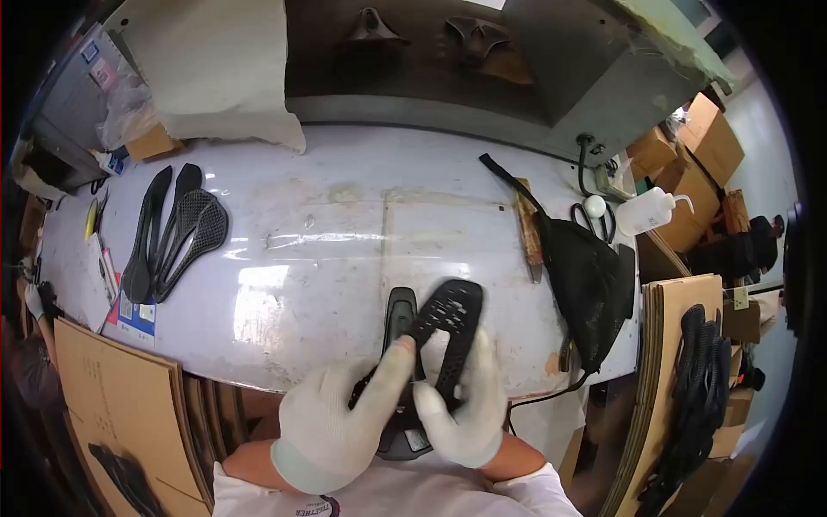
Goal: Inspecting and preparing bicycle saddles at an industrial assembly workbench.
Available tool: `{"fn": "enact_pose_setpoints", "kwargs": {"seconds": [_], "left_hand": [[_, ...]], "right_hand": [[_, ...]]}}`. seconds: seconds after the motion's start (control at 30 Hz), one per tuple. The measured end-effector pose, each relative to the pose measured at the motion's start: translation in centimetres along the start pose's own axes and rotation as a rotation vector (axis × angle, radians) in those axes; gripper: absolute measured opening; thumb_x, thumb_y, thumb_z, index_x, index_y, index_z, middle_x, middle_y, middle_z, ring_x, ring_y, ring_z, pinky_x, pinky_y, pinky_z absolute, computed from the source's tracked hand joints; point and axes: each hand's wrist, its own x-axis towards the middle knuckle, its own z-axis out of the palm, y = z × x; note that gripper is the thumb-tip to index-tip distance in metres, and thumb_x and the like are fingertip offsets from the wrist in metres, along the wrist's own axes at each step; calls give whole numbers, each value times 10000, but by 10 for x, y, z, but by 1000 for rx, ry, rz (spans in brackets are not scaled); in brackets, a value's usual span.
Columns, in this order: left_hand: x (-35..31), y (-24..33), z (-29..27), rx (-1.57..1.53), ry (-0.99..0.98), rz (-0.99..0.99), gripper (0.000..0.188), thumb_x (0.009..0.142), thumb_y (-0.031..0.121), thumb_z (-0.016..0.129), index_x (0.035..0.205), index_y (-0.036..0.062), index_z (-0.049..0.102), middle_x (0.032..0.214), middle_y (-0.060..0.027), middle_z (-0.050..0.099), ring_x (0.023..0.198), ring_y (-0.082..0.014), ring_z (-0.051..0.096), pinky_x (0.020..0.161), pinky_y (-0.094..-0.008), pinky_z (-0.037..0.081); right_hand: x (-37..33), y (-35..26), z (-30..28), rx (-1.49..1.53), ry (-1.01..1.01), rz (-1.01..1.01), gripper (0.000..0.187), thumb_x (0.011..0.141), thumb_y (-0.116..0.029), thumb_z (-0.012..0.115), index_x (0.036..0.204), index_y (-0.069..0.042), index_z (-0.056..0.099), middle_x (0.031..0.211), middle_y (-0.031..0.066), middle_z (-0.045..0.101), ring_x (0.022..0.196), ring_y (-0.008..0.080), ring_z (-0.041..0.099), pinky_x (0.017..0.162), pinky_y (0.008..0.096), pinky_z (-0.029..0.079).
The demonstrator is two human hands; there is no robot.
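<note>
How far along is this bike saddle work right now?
Looks done: two black saddles lie side by side at the bench's left end. In hand: both gloved hands, left hand and right hand, grip a perforated saddle pad over a saddle shell. Left: seemingly the stack of black pieces at right.

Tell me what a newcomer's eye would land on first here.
Low in the middle, two white-gloved hands, left hand and right hand, hold a black perforated saddle pad over a black saddle shell at the near edge of the white workbench. Far left on the bench lie more black saddle shells; to the right sits a black mesh bag.
</note>
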Motion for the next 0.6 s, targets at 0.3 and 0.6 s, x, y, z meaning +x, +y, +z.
{"fn": "enact_pose_setpoints", "kwargs": {"seconds": [0.3,0.6], "left_hand": [[-7,-25,18,-253,-491,-294,631,921,144,764,1500,3,558,944,-180,659,729,-350,687,639,-436,562],[-11,-42,48,-332,-524,-394,630,921,147,763,1506,20,566,951,-194,657,737,-377,688,655,-447,567]], "right_hand": [[9,14,-13,-563,-245,-163,576,939,-171,736,1459,26,585,991,113,678,728,257,690,613,371,560],[17,41,-1,-559,-285,-160,533,927,-162,724,1413,31,620,925,82,680,704,194,680,586,345,534]]}}
